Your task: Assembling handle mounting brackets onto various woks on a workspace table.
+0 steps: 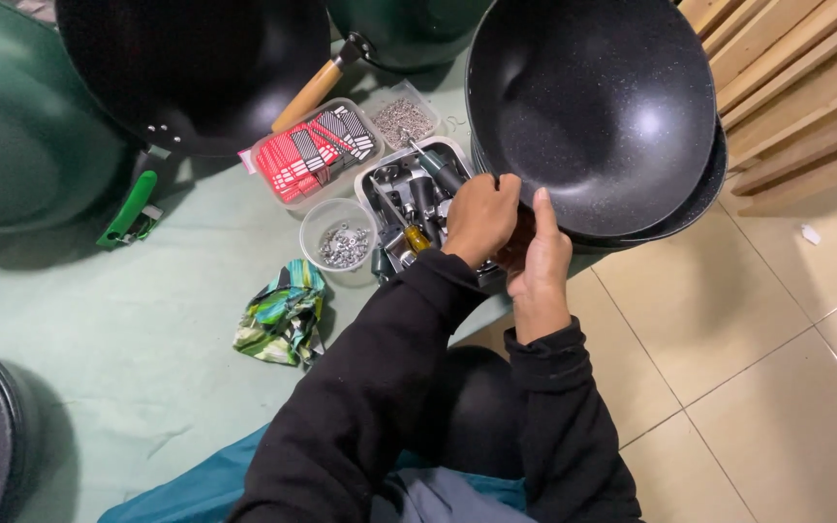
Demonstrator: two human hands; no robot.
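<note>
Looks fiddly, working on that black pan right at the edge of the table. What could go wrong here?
The top wok sits tilted on another pan, partly past the table edge over the tile floor; a push from either hand could slide it off. The left hand and right hand work close together at the rim, above a tool tray, so a dropped small part might vanish among the tools.

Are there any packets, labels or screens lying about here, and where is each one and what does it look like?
Clear plastic tray: on the green cloth, below a wooden pan handle; rounded rectangle filled with small red, white and black labels.
Crumpled wrapper: on the cloth left of the left hand's sleeve; scrunched, green, blue and yellow.
Clear bag: behind the tool tray; small, filled with silvery metal bits.
No screens or signs in view.
</note>
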